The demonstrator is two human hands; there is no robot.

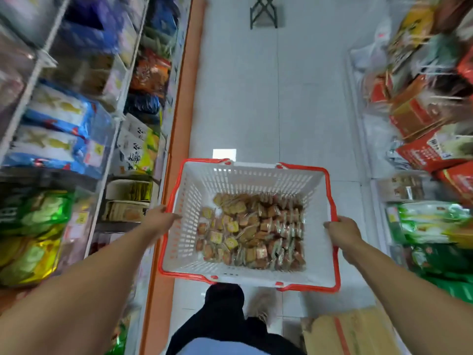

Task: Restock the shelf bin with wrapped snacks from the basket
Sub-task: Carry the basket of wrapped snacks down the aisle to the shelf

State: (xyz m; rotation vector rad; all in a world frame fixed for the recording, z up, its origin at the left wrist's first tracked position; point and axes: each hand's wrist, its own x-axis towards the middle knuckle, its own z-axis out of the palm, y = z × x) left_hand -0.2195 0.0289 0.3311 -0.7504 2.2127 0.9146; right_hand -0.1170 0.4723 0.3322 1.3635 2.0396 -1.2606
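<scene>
Basket (320,272) is gripped at both rims, left hand (161,217) and right hand (341,233) curled on; wrapped snacks (252,230) lie inside. Transport step judged underway (bin unidentified); next, set-down near shelf (107,160).

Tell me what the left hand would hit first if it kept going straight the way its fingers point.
The left hand grips the basket at its left rim, fingers aimed right, across the inside. Going straight, it would probably meet the wrapped snacks piled on the bottom, though depth is unclear.
</scene>
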